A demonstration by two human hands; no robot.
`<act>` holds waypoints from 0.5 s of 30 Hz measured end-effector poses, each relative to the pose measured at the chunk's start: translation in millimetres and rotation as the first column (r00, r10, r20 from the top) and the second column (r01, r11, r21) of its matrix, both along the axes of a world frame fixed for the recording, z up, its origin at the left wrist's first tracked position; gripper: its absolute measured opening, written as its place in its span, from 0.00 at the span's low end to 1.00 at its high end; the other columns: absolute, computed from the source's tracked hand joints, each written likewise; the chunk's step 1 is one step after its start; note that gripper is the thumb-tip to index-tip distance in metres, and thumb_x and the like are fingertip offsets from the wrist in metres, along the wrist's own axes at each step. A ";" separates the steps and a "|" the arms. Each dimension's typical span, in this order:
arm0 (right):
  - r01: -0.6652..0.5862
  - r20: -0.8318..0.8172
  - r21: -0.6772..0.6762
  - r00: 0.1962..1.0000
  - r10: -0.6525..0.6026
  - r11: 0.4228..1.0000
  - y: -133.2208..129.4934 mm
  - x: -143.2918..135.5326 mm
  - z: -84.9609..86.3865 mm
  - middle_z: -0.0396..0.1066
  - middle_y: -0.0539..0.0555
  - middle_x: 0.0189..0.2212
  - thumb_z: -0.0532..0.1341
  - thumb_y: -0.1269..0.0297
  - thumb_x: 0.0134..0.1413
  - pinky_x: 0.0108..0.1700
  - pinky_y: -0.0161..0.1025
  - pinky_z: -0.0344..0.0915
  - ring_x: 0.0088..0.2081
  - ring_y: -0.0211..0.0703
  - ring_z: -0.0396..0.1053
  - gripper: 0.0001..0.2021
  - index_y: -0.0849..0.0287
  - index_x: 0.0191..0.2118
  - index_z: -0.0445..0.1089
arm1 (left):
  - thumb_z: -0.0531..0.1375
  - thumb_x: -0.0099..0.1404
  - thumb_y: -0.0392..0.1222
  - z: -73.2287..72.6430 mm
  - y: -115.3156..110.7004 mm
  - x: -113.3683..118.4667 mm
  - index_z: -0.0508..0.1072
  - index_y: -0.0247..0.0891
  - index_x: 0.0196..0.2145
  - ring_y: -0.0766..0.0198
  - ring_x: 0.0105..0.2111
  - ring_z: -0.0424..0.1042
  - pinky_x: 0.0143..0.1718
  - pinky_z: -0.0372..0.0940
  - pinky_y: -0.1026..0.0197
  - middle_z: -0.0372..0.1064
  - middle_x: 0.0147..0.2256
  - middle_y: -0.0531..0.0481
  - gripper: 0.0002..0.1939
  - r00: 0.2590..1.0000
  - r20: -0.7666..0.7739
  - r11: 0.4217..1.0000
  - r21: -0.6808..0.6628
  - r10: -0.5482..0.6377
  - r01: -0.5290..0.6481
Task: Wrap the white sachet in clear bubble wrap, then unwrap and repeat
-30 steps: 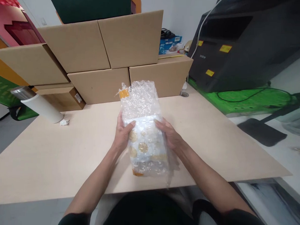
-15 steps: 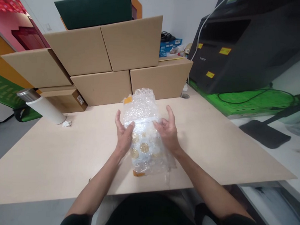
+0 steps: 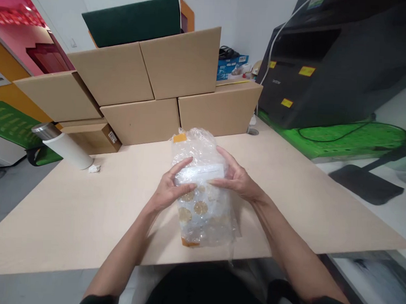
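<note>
A bubble-wrapped package (image 3: pixel 203 214) lies on the pale wooden table (image 3: pixel 127 184) in front of me. Through the clear wrap show a white surface and round golden patterns, and orange pieces mark its top left and bottom left corners. My left hand (image 3: pixel 172 186) grips the package's left side, thumb on top. On the right side my right hand (image 3: pixel 238 177) holds it the same way, thumb lying across the wrap and fingers at the edge. The two thumbs point toward each other near the middle. Loose wrap spreads beyond the lower right corner.
Stacked cardboard boxes (image 3: pixel 140 122) stand along the back, with a dark green box (image 3: pixel 134 21) on top. A white bottle (image 3: pixel 68 150) and a crumpled white scrap (image 3: pixel 94 168) are at the left. A large black printer (image 3: pixel 300 89) sits on a green surface at the right.
Both hands have changed their hold: the raised fingers have come down onto the package's sides and the thumbs lie flatter across the wrap. The whole view has shifted slightly.
</note>
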State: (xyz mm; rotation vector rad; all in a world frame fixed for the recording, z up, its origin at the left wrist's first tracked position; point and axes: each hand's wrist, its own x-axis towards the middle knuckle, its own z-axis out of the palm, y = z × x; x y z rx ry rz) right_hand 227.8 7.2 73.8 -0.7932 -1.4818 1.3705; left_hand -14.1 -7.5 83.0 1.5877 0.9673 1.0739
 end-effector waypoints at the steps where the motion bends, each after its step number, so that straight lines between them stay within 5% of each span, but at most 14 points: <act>1: 0.002 0.019 -0.034 1.000 -0.002 0.999 -0.2 2.6 2.4 0.59 0.55 0.67 0.73 0.57 0.44 0.62 0.54 0.65 0.63 0.56 0.63 0.50 0.48 0.71 0.49 | 0.71 0.57 0.48 4.3 -1.2 -3.3 0.60 0.52 0.67 0.46 0.62 0.63 0.58 0.65 0.47 0.57 0.67 0.47 0.43 0.998 -0.048 0.999 -0.010 -0.051 0.051; 4: 0.025 0.106 -0.087 0.994 -0.016 0.996 -2.7 6.4 6.2 0.68 0.57 0.60 0.75 0.58 0.41 0.58 0.52 0.70 0.57 0.56 0.70 0.44 0.52 0.65 0.61 | 0.71 0.56 0.48 15.2 -2.9 -11.6 0.41 0.52 0.72 0.43 0.65 0.57 0.61 0.62 0.43 0.44 0.71 0.44 0.56 0.975 -0.179 0.990 -0.076 -0.135 0.123; 6: 0.047 0.171 -0.055 0.985 -0.037 0.997 -6.1 5.7 6.8 0.71 0.57 0.56 0.75 0.56 0.40 0.55 0.52 0.72 0.53 0.56 0.73 0.38 0.54 0.61 0.68 | 0.71 0.56 0.47 22.1 -2.8 -14.3 0.40 0.46 0.73 0.43 0.65 0.58 0.62 0.61 0.42 0.45 0.71 0.40 0.58 0.952 -0.275 0.987 -0.126 -0.134 0.102; 9: 0.087 0.267 0.061 0.958 -0.100 0.994 -11.3 2.5 6.0 0.73 0.57 0.55 0.73 0.53 0.44 0.55 0.51 0.71 0.52 0.54 0.73 0.29 0.54 0.53 0.75 | 0.71 0.54 0.46 33.3 -2.7 -13.7 0.49 0.40 0.71 0.43 0.61 0.63 0.61 0.61 0.41 0.55 0.67 0.37 0.54 0.895 -0.435 0.986 -0.168 -0.095 0.022; 15: 0.139 0.458 0.363 0.835 -0.306 0.921 -14.2 3.3 2.9 0.74 0.58 0.48 0.71 0.47 0.46 0.60 0.60 0.62 0.57 0.59 0.65 0.20 0.51 0.43 0.80 | 0.70 0.55 0.52 44.7 -7.4 -11.9 0.78 0.43 0.50 0.46 0.49 0.70 0.54 0.65 0.40 0.69 0.48 0.42 0.25 0.710 -0.704 1.000 -0.016 -0.012 0.001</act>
